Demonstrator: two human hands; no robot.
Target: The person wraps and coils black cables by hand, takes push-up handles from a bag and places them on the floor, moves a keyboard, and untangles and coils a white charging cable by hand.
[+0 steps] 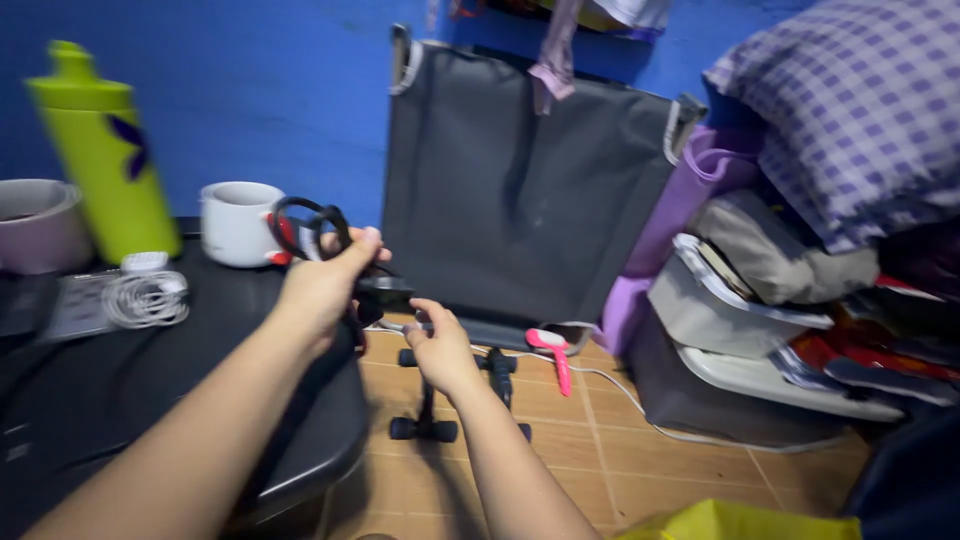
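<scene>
My left hand (322,283) is closed around a coil of black cable (308,226) with a black adapter block (385,293) hanging at its right side, held above the edge of a dark round table (150,400). My right hand (438,347) sits just below and to the right, its fingers pinching the cable's loose end near the block. Both forearms reach in from the bottom of the view.
On the table stand a lime-green bottle (100,150), a white mug (238,222), a pale bowl (38,225) and a coiled white cable (145,298). A grey folded cot (520,180) leans on the blue wall. Black push-up bars (455,395) and a pink-handled tool (552,350) lie on the tiled floor; stacked bins and a checked pillow (850,110) fill the right.
</scene>
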